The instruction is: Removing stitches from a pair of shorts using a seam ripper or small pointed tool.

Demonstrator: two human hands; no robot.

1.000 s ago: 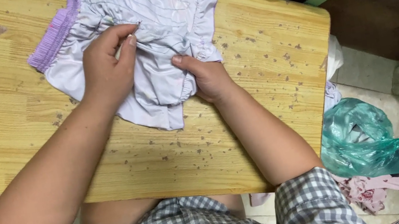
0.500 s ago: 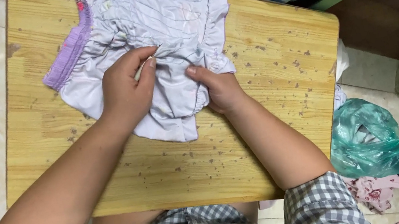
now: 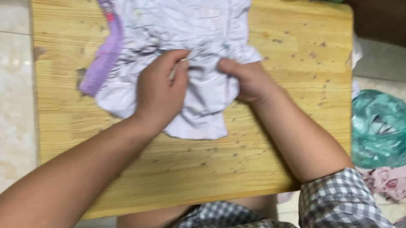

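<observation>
Hands closer together | garment (image 3: 182, 28) runs away lengthwise | both hands' fingers (image 3: 173, 72) pinching cloth

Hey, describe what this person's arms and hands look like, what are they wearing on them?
Both arms are bare from the short sleeves down. The sleeves are a grey and white check, matching the shorts at the bottom of the view. The left hand and right hand wear no gloves; no rings, watch or bracelets show.
</observation>
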